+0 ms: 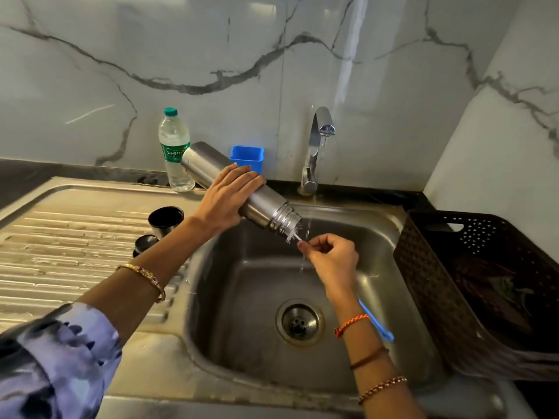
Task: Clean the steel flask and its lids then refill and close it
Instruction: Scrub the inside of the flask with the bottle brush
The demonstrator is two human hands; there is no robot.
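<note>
Most of the bottle brush [376, 321] hides behind the right hand [332, 260] pinching it; left hand [227, 198] grips the tilted, uncapped steel flask [242, 190].

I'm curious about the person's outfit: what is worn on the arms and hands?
The left hand has red-painted nails; its wrist wears a gold bangle, with a purple-and-white patterned sleeve above. The right hand follows an orange braided thread, a brown band and a beaded bracelet.

1 steel flask [211, 167], 2 dark lids [165, 218] at 9 o'clock of sink basin [242, 343], 1 brush [375, 322], 1 plastic bottle [175, 152], 1 blue cup [247, 158] at 12, 1 tap [316, 146], 1 basket [423, 267] at 3, 2 hands [230, 195].
</note>
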